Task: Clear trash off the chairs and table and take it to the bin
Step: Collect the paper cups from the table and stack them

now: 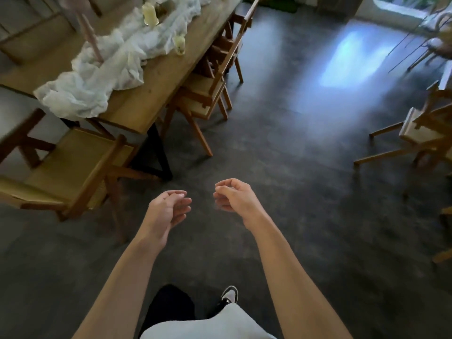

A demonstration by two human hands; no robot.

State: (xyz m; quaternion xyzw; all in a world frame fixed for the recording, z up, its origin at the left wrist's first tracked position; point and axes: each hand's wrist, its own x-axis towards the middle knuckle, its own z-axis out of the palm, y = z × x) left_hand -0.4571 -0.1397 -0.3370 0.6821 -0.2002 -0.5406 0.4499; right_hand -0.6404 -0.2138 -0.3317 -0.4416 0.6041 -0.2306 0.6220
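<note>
Stance: I stand on the dark floor (293, 167), with one shoe (231, 293) showing below my arms
Left hand (168, 209): held out in front, fingers loosely curled, holding nothing
Right hand (232, 196): just beside the left and apart from it, fingers loosely curled inward, holding nothing
Step in hand: judged to be a search pass, as both hands are free and carry no load
Nearest chair (80, 157): to my left at the table end; its woven seat shows no litter
Table (137, 104): beyond that chair, running away from me toward the upper left
Cloth runner (97, 77): white and crumpled, lying along the table; probably decor, not trash
Candle jar (150, 14): pale, upright on the runner, farther along
Side chairs (205, 94): tucked under the table's right edge, seats mostly hidden
Trash: none I can identify from here; blur hides small items
Bin: not in view
Next move: step closer to the table, check the hidden seats, pick up any scrap found
</note>
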